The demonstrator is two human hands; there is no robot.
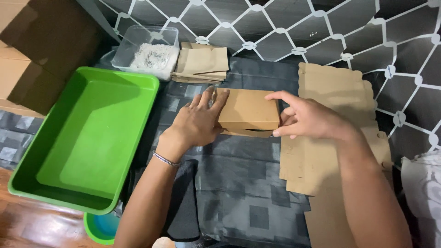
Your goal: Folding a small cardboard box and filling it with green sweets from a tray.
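A folded brown cardboard box [249, 110] is held at the middle of the dark patterned cloth [239, 183], gripped between both hands. Its left end is hidden by the left hand [198, 121], fingers flat against it; the right hand [307, 118] pinches the right end (thumb beneath). At 3 o'clock, flat cardboard blanks [335, 92] are cut off below. At 9 o'clock lies a green plastic tray [87, 138]; at 12 o'clock, stacked brown sheets [202, 64].

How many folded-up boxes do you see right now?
1. The brown box sits on the dark cloth between the left hand and right hand, both touching it. Flat cardboard sheets lie to the right; more may be hidden.
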